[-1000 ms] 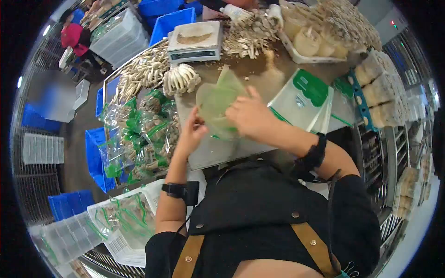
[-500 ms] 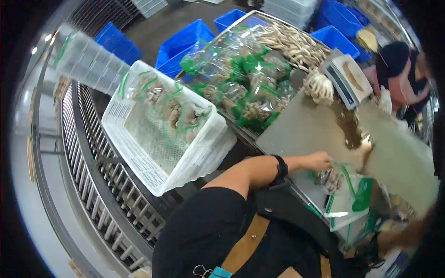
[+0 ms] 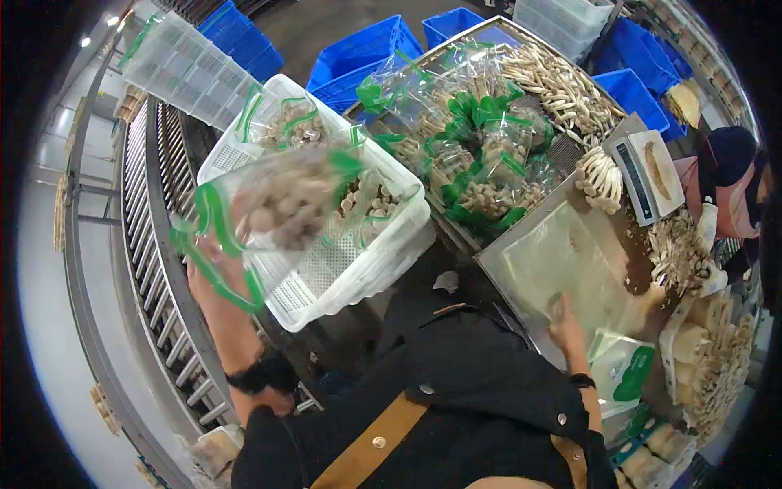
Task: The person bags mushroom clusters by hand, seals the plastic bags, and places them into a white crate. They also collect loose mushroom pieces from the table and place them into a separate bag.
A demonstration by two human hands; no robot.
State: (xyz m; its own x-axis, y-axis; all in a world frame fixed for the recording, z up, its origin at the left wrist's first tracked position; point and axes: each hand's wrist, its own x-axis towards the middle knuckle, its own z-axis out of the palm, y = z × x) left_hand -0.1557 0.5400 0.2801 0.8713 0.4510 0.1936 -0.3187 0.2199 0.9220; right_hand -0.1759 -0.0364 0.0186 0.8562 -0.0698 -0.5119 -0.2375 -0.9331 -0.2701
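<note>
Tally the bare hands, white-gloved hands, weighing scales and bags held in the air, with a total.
Left hand and right hand, bare: 2
White-gloved hands: 2
Weighing scale: 1
Held bag: 1
Total: 6

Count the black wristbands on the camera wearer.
2. One black wristband is by the left hand, near the raised mushroom bag; the other band is by the right hand, at the tabletop.
</note>
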